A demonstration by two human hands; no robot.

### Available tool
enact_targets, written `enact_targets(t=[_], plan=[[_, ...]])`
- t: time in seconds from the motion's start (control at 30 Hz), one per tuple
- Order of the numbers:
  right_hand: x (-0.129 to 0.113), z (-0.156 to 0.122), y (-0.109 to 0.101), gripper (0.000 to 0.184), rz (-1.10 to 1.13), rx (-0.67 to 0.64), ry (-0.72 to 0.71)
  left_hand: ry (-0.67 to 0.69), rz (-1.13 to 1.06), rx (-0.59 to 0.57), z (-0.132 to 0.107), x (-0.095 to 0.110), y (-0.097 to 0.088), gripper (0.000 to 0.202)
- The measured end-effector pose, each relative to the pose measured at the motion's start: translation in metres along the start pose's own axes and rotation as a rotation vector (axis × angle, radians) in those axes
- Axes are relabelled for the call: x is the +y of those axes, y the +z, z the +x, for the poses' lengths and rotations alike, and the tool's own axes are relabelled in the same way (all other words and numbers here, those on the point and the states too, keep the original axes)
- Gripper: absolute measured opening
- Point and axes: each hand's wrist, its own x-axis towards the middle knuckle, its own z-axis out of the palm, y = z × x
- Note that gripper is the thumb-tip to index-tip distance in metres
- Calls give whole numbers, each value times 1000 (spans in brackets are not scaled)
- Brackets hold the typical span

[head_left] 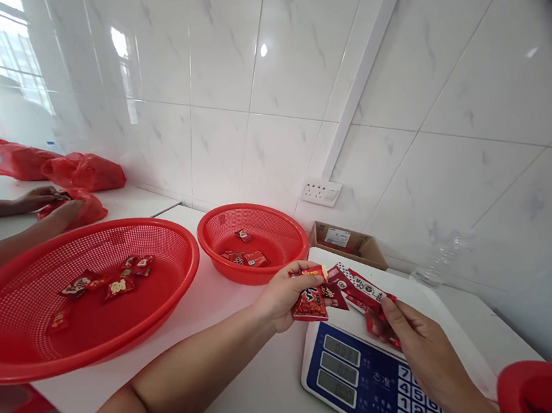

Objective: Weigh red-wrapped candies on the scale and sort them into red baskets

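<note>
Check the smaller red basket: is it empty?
No, several red packets lie on the bottom of the smaller red basket.

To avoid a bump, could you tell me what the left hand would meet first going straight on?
Probably the red packets pinched in the right hand, just beyond the left hand over the scale; depth is unclear.

Bright, even daylight enters from the window point(8, 50) far up-left of the small red basket point(253, 242). Glare spots dot the glossy wall tiles point(221, 61) above it. Red snack packets point(315, 297) just right of it look sharp; the corners far right darken and lines bend.
</note>
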Motion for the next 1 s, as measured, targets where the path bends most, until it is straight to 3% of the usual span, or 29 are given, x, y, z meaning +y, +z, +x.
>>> enact_targets(t=[0.2,0.4,0.57,0.77,1.0], plan=[[-5,-1,0,49,-64,9,9,-13,-17,33,-1,2,4,35],[0,7,-6,56,-414,-11,50,-13,-25,41,-2,2,3,33],[11,14,-8,56,-567,-82,28,-8,-36,51,-1,1,2,32],[4,12,-6,53,-768,-81,56,-15,-34,47,-2,2,3,29],[0,10,-6,46,-832,-37,24,-22,-23,40,-1,2,2,27]])
